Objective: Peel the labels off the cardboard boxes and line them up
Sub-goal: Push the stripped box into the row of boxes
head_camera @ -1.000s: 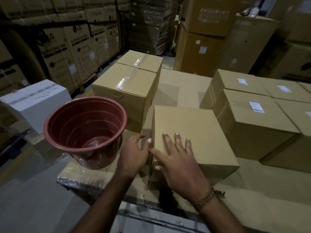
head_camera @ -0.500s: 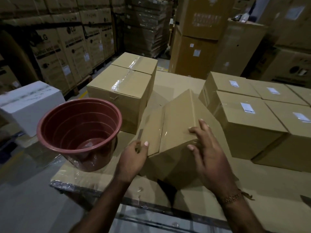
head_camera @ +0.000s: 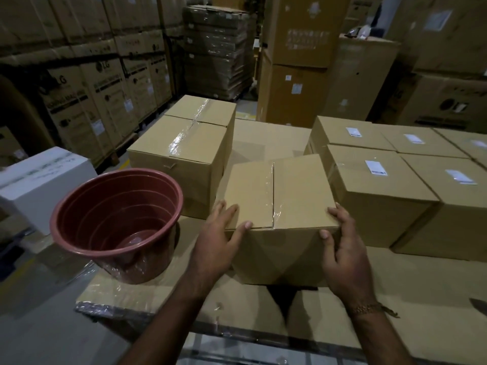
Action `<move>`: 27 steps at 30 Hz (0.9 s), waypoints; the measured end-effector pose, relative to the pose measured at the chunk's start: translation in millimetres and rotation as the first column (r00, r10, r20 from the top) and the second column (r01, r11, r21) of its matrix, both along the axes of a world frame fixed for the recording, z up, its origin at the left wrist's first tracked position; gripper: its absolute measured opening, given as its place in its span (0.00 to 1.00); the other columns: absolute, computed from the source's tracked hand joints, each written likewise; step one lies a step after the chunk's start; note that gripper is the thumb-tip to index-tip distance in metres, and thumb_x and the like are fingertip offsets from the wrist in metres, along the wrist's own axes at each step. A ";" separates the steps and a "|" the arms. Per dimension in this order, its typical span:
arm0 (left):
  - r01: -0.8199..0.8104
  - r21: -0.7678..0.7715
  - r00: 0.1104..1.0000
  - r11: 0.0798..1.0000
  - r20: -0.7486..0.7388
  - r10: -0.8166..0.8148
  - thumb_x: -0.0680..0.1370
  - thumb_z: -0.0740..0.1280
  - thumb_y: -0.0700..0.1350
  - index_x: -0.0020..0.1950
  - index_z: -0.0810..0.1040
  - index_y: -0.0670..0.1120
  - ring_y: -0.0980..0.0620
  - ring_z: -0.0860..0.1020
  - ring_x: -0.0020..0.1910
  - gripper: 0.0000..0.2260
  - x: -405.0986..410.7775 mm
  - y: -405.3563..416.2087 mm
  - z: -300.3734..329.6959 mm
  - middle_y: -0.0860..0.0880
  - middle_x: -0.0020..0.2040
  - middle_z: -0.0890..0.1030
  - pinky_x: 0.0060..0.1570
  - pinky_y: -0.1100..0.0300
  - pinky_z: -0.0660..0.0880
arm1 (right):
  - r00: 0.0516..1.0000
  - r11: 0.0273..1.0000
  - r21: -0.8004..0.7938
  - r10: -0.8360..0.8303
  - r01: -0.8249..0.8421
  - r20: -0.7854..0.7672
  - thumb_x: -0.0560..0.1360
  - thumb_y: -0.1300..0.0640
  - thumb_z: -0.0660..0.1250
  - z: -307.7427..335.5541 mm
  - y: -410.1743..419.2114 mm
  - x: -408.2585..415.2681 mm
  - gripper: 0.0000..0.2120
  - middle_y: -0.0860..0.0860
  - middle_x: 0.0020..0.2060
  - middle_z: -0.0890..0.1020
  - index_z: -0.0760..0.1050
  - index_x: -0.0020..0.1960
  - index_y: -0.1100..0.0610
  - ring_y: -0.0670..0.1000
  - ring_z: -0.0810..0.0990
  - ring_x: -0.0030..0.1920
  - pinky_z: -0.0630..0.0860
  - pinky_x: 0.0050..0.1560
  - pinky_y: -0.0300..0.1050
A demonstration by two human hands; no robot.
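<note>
Head view: the taped cardboard box [head_camera: 276,204] sits on the cardboard-covered pallet top [head_camera: 395,285], between the red plastic bucket [head_camera: 116,222] and the labelled boxes [head_camera: 374,185]. The left hand [head_camera: 218,241] and right hand [head_camera: 342,248] clasp its near top corners, fingers curled over the edges. It looks stiff and fairly light; opposite corners suit it best. No label shows on its visible faces, and its far sides are hidden

Label [head_camera: 379,167] print too small (blurred); rightmost box [head_camera: 474,146] cut by edge.
</note>
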State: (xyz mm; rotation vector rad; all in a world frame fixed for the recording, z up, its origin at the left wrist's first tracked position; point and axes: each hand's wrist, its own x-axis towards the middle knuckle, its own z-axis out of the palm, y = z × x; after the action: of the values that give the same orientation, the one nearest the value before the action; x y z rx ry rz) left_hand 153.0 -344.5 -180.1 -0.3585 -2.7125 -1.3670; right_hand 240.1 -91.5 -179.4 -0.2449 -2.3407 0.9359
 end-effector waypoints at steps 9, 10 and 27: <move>0.026 -0.072 0.985 0.997 -0.170 -0.038 0.82 0.71 0.48 0.79 0.72 0.54 0.58 0.64 0.78 0.25 -24.6 10.1 -16.2 0.59 0.81 0.65 0.75 0.54 0.68 | 0.974 0.902 0.428 -0.147 0.060 0.174 0.77 0.52 0.77 -29.0 16.9 -20.7 0.35 0.58 0.79 0.70 0.71 0.79 0.62 0.61 0.69 0.77 0.77 0.70 0.61; -0.006 -0.081 0.982 0.997 -0.189 -0.009 0.81 0.71 0.48 0.78 0.73 0.54 0.57 0.66 0.78 0.25 -24.8 13.0 -16.1 0.58 0.80 0.67 0.74 0.54 0.69 | 0.966 0.886 0.460 -0.165 0.057 0.199 0.76 0.51 0.78 -29.0 17.6 -25.1 0.36 0.58 0.78 0.72 0.71 0.78 0.62 0.62 0.70 0.77 0.76 0.70 0.62; -0.189 -0.150 0.929 0.970 -0.347 0.127 0.82 0.70 0.50 0.73 0.77 0.54 0.54 0.69 0.74 0.19 -125.3 12.6 48.6 0.56 0.75 0.74 0.71 0.47 0.72 | 0.893 0.833 0.551 -0.280 0.043 0.353 0.83 0.42 0.66 -1.1 12.7 -151.4 0.37 0.57 0.84 0.61 0.57 0.86 0.52 0.57 0.68 0.78 0.71 0.72 0.51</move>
State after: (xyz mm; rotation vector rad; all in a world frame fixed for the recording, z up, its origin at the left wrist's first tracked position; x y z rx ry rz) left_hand 27.7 -331.9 -131.5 -0.3396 -2.5201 -0.9227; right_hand 88.7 -78.8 -180.5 -0.4483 -2.8106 0.1159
